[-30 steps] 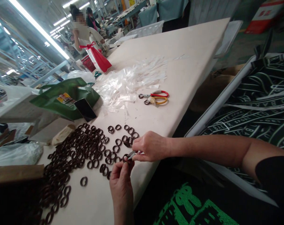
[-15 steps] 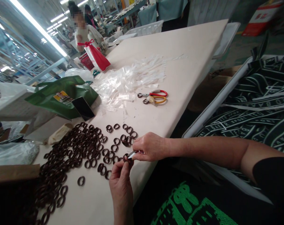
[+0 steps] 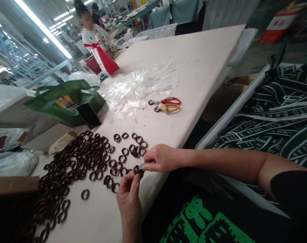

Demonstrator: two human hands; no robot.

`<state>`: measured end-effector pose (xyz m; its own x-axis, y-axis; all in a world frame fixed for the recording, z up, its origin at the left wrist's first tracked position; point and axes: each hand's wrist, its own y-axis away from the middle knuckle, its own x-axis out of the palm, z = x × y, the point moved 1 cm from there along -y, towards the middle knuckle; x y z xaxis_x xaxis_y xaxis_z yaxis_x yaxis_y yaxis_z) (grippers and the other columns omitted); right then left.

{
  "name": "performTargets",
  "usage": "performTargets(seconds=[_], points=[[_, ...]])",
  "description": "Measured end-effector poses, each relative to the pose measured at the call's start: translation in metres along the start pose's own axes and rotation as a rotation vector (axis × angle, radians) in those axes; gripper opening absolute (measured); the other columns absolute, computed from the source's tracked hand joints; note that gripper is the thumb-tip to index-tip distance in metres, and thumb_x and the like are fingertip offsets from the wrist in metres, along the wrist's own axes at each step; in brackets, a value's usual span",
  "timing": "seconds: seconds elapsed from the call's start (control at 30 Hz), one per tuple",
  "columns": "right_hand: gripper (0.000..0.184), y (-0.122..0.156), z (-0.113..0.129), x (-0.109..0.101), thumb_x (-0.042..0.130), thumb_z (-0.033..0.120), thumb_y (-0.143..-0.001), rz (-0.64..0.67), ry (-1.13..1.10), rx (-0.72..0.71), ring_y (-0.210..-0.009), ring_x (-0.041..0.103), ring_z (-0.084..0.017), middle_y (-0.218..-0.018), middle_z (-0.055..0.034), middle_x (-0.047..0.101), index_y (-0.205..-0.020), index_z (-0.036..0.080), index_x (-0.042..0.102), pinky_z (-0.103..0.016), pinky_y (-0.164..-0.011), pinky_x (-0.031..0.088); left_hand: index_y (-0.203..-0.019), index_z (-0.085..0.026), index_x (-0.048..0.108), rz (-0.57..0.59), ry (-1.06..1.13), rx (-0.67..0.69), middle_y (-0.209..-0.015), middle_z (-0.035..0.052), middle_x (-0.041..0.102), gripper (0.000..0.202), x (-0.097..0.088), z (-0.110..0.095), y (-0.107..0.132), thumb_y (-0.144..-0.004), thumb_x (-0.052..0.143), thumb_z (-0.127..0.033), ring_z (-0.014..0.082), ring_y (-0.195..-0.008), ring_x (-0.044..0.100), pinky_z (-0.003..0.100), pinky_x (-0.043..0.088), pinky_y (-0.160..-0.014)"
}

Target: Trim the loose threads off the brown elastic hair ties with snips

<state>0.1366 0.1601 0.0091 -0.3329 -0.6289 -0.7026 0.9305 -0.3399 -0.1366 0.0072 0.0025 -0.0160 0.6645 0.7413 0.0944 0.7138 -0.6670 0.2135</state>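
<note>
Pinching 1 dark loop (image 3: 135, 169) between thumb and fingertips: left hand (image 3: 129, 194), at 6 to 7 o'clock (clock face centred on that loop). Right hand (image 3: 163, 158), at 2 to 3 o'clock, is closed around a slim metal-tipped tool (image 3: 142, 166), its tip pointing toward 8 o'clock and at or just beside the loop; contact not resolvable. Tool type unclear, most of it being hidden in the grip. Loose loops (image 3: 85, 152) lie on the table (image 3: 206, 54): dense pile at 9 o'clock, scattered ones from 7 to 12. Scissors (image 3: 167, 102) with red and yellow handles rest at 1 o'clock, well apart from both hands; clear strips (image 3: 133, 87) at 12. Judgement: step in hand is fine tool work at the edge of 1 loop, seemingly handled singly. Next move calls for a steady left pinch, loop edge turned toward 2 o'clock to face the tip, and a short, light stroke from the right. Likely hazard: the tip slipping into the loop wall or left thumb.
</note>
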Motion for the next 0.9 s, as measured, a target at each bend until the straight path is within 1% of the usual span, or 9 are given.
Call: performTargets(seconds=[0.13,0.2,0.37,0.5,0.6,0.73,0.83,0.9], points=[[0.032,0.000,0.001,0.000,0.061,0.040,-0.092,-0.018,0.048,-0.013,-0.062,0.047,-0.010,-0.067,0.0004,0.058,-0.072,0.015,0.064,-0.021,-0.058,0.029,-0.077,-0.016,0.070,0.017,-0.006,0.003,-0.085,0.0044,0.075,0.029,0.001,-0.001,0.000,-0.065,0.086,-0.038,0.0187,-0.085,0.071,0.033,0.055,-0.088],[0.032,0.000,0.001,0.000,0.061,0.040,-0.092,-0.015,0.052,-0.018,-0.062,0.047,-0.010,-0.067,0.0006,0.058,-0.071,0.015,0.063,-0.021,-0.058,0.029,-0.079,-0.016,0.071,0.020,-0.014,0.005,-0.086,0.0044,0.075,0.029,0.001,-0.001,0.001,-0.066,0.085,-0.037,0.0182,-0.087,0.071,0.032,0.055,-0.089],[0.033,0.000,0.000,0.001,0.060,0.040,-0.092,-0.010,0.045,-0.036,-0.063,0.047,-0.010,-0.067,0.0001,0.058,-0.071,0.015,0.063,-0.021,-0.058,0.029,-0.080,-0.016,0.071,0.006,-0.018,0.005,-0.085,0.0042,0.075,0.029,0.000,0.001,0.000,-0.066,0.086,-0.038,0.0166,-0.085,0.070,0.029,0.055,-0.087],[0.036,0.000,-0.004,0.003,0.059,0.038,-0.094,-0.015,0.025,-0.057,-0.063,0.047,-0.010,-0.066,-0.0001,0.057,-0.067,0.015,0.061,-0.021,-0.058,0.029,-0.079,-0.016,0.070,0.019,0.005,-0.016,-0.086,0.0046,0.076,0.031,0.002,0.001,0.000,-0.065,0.087,-0.039,0.0158,-0.084,0.071,0.028,0.055,-0.086],[0.035,0.001,-0.011,0.000,0.057,0.039,-0.095,-0.057,-0.020,-0.064,-0.061,0.045,-0.009,-0.065,0.0003,0.057,-0.069,0.015,0.061,-0.021,-0.058,0.028,-0.075,-0.016,0.069,0.018,0.060,-0.053,-0.083,0.0038,0.076,0.032,0.004,-0.003,-0.002,-0.063,0.088,-0.038,0.0162,-0.082,0.072,0.029,0.056,-0.085],[0.035,0.004,-0.022,-0.010,0.053,0.039,-0.097,-0.143,-0.058,-0.053,-0.060,0.045,-0.010,-0.067,-0.0002,0.056,-0.074,0.015,0.061,-0.022,-0.059,0.029,-0.069,-0.016,0.066,-0.009,0.157,-0.102,-0.080,0.0022,0.075,0.033,0.007,-0.008,-0.006,-0.058,0.090,-0.036,0.0162,-0.079,0.073,0.031,0.057,-0.085],[0.035,0.004,-0.028,-0.018,0.053,0.041,-0.097,-0.219,0.001,-0.019,-0.060,0.042,-0.010,-0.066,0.0003,0.054,-0.074,0.015,0.059,-0.024,-0.059,0.028,-0.068,-0.017,0.066,-0.012,0.170,-0.109,-0.081,0.0020,0.076,0.035,0.005,-0.009,-0.009,-0.055,0.090,-0.039,0.0176,-0.080,0.073,0.033,0.057,-0.087],[0.034,0.005,-0.033,-0.022,0.057,0.042,-0.095,-0.266,0.100,0.044,-0.060,0.042,-0.011,-0.067,0.0004,0.055,-0.073,0.016,0.058,-0.025,-0.059,0.027,-0.069,-0.018,0.067,-0.020,0.102,-0.095,-0.082,0.0021,0.076,0.036,-0.003,-0.006,-0.009,-0.055,0.089,-0.043,0.0198,-0.082,0.073,0.034,0.058,-0.087]])
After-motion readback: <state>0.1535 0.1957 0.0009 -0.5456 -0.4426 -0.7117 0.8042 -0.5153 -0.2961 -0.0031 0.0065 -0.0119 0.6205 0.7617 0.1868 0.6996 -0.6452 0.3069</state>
